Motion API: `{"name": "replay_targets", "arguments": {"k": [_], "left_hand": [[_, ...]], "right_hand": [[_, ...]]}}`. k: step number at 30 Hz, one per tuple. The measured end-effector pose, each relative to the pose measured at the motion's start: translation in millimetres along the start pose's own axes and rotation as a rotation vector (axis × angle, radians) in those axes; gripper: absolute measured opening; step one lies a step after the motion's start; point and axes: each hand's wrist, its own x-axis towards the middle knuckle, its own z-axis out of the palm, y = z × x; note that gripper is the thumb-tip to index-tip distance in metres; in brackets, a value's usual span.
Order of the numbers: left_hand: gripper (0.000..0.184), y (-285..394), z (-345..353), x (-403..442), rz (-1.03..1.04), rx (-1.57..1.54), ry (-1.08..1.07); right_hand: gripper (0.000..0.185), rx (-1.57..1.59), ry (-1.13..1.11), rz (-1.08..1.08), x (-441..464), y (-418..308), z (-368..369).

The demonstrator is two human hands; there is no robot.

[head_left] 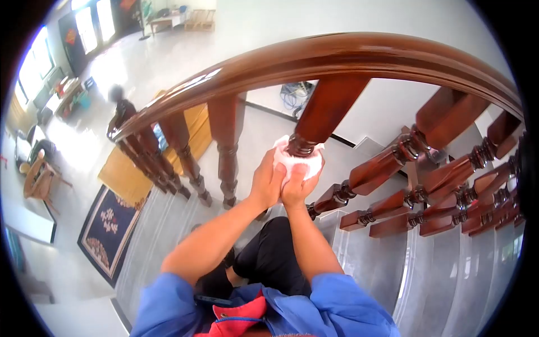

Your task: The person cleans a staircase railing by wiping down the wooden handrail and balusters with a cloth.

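A pale pink-white cloth (291, 162) is wrapped around a dark red wooden baluster (331, 106), just below its ringed turning. My left hand (267, 178) presses the cloth from the left side, fingers curled around the post. From the right, my right hand (302, 182) grips the same cloth, its thumb lying on the front. Both hands are closed on it, close together, and the far fingertips are hidden behind the cloth and post. Above them the baluster meets the glossy curved handrail (359, 53).
More balusters (225, 151) line the rail on the left, and others (387, 163) slant away on the right. Grey stone steps (426, 269) curve below. A dark patterned rug (109, 227), a yellow mat (124, 177) and a wooden chair (42, 177) are at lower left.
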Motion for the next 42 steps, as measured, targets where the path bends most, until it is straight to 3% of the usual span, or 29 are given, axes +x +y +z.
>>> {"name": "replay_targets", "arguments": {"k": [2,4,6,7,8,9,11,14,15,16,18,20,22,23,24,25,27,29,30,32,34,35,36,37,38,41,42], "left_hand": [[0.063,-13.5,-10.1,-21.2,-0.048,0.043,-0.002],[0.066,-22.7,-20.6,-27.3,-0.056,0.226,-0.144],[0.068,-24.1,-29.6,-30.6,-0.090,0.207,-0.210],[0.069,-22.2,-33.6,-31.9,-0.211,0.227,-0.277],[0.070,-19.8,-35.1,-32.9,-0.331,0.248,-0.342],[0.070,-15.8,-35.9,-33.8,-0.321,0.251,-0.341],[0.069,-15.8,-36.2,-37.0,-0.222,0.403,-0.315],[0.070,-15.9,-40.1,-38.7,-0.185,0.442,-0.292],[0.068,-16.1,-39.3,-39.8,-0.165,0.469,-0.258],[0.068,-11.7,-39.4,-39.0,-0.161,0.464,-0.253],[0.065,-5.0,-35.7,-39.6,-0.381,0.479,-0.242],[0.060,-4.4,-33.3,-44.2,-0.288,0.488,-0.157],[0.057,21.4,-26.4,-42.8,-0.432,0.467,-0.048],[0.053,22.7,-24.8,-43.7,-0.397,0.462,0.010],[0.053,29.6,-21.9,-42.7,-0.382,0.467,0.003],[0.052,37.8,-18.9,-41.8,-0.376,0.455,0.131],[0.049,72.1,-14.2,-32.8,-0.268,0.283,0.314],[0.049,119.5,-1.9,-18.0,-0.075,0.141,0.327],[0.049,132.2,5.3,-9.0,0.020,0.064,0.313],[0.053,141.2,15.8,8.0,0.193,-0.010,0.301],[0.057,206.4,31.4,53.7,0.517,0.333,0.339],[0.057,216.9,37.2,75.7,0.656,0.409,0.378],[0.058,226.5,46.8,98.3,0.802,0.480,0.424],[0.057,237.6,60.6,119.1,0.802,0.535,0.427],[0.056,244.5,72.1,135.2,0.800,0.589,0.435],[0.045,233.6,78.1,156.2,0.769,0.693,0.426],[0.043,229.2,78.2,160.3,0.736,0.821,0.391]], "right_hand": [[0.072,0.031,0.036,0.026,-32.8,22.4,-9.2],[0.079,0.032,-0.012,0.094,-53.9,26.8,-18.6],[0.086,0.043,-0.072,0.190,-65.9,32.2,-28.2],[0.086,0.038,-0.065,0.185,-71.6,29.0,-36.5],[0.084,-0.050,-0.098,0.299,-77.7,23.9,-46.3],[0.082,-0.132,-0.136,0.406,-81.4,16.6,-52.7],[0.072,-0.172,-0.156,0.518,-95.2,39.5,-76.3],[0.061,-0.226,-0.174,0.610,-98.5,8.7,-94.4],[0.050,-0.225,-0.225,0.453,-98.4,-16.0,-92.3],[0.035,-0.097,-0.148,0.456,-97.2,-36.2,-78.3],[0.026,-0.221,-0.309,0.554,-98.4,-54.1,-75.5],[0.025,-0.332,-0.383,0.523,-77.5,-80.1,-60.6],[0.025,-0.435,-0.387,0.623,-64.0,-98.4,-62.1],[0.023,-0.392,-0.350,0.581,-66.2,-90.6,-65.8],[0.020,-0.335,-0.155,0.598,-43.2,-106.2,-67.6],[0.019,-0.321,-0.122,0.598,-28.2,-110.9,-78.0],[0.020,-0.349,-0.050,0.389,14.3,-151.2,-78.4],[0.019,-0.556,-0.080,0.162,38.3,-171.1,-81.0],[0.020,-0.482,-0.050,0.228,74.7,-225.4,-63.2],[0.021,-0.569,-0.031,-0.041,99.6,-233.1,-62.1],[0.023,-0.628,-0.005,-0.474,163.2,-282.8,-33.5],[0.026,-0.596,-0.013,-0.519,170.8,-275.7,-37.8],[0.029,-0.832,-0.024,-0.912,217.5,-298.5,-29.4],[0.035,-0.962,0.036,-0.940,232.7,-307.4,-19.4],[0.040,-1.363,0.013,-1.160,274.8,-308.4,-15.8],[0.050,-1.614,-0.040,-1.071,298.7,-297.6,-16.0],[0.050,-1.754,-0.181,-0.848,293.4,-300.2,-2.0]]}}
